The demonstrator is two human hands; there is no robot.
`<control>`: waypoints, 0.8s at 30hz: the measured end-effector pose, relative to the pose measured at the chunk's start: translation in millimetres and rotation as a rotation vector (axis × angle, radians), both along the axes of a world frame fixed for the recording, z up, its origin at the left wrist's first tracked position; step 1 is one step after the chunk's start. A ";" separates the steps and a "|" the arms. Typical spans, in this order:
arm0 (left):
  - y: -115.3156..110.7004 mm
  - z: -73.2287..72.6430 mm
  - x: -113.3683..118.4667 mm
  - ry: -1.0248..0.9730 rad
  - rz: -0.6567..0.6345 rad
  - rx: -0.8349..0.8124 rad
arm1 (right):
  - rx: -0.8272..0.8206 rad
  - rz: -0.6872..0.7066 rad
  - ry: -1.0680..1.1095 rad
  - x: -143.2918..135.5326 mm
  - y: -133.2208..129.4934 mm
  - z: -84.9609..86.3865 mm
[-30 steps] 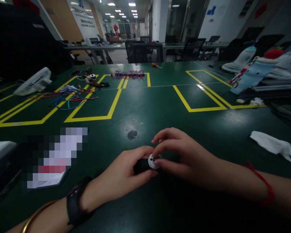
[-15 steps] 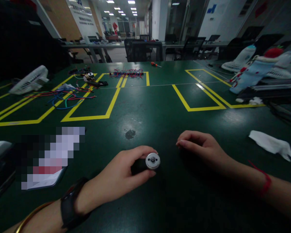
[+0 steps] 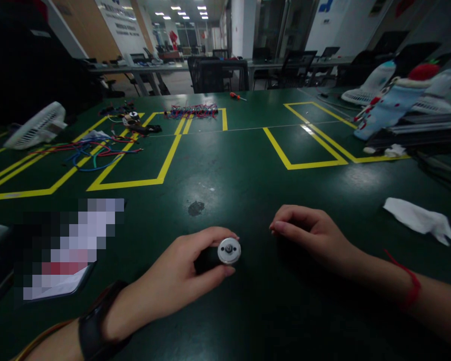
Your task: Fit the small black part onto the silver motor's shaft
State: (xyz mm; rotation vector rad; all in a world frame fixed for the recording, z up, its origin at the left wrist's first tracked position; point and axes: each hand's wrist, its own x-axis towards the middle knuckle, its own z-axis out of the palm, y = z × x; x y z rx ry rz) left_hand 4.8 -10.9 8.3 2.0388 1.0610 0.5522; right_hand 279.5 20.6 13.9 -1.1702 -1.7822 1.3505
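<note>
My left hand (image 3: 180, 273) holds a small round metal motor (image 3: 229, 250) between thumb and index finger. The motor's silver end face points up toward me, showing a central shaft with a dark hole on each side. To the right, apart from the motor, my right hand (image 3: 310, 230) hovers low over or rests on the dark green table (image 3: 244, 200); I cannot tell which. Its fingers are curled, with thumb and fingertips pressed together. Whether something tiny sits in that pinch is hidden.
A blurred phone-like object (image 3: 65, 281) lies at left, and a crumpled white tissue (image 3: 417, 215) at right. Farther back are loose wires (image 3: 93, 150), a wire bundle (image 3: 195, 111), an orange screwdriver (image 3: 236, 96), a white fan (image 3: 39, 125) and a light-blue plush item (image 3: 389, 108). Yellow tape marks the tabletop.
The camera view has shifted slightly, so most things sit a little farther left in the picture. My left hand keeps its grip on the motor, and my right hand keeps its curled shape.
</note>
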 end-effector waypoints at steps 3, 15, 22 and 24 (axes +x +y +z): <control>-0.5 0.2 0.1 0.000 -0.009 -0.002 | -0.001 -0.006 0.006 -0.2 -0.5 -0.1; 0.0 1.0 1.7 -0.010 -0.013 -0.011 | -0.010 -0.020 0.002 -0.1 -0.5 -1.4; 0.9 0.6 1.6 -0.020 -0.014 -0.003 | 0.278 0.183 -0.284 -7.5 4.7 3.8; 0.9 -0.2 1.9 -0.033 -0.018 0.006 | 0.319 0.313 -0.401 -15.6 4.9 15.0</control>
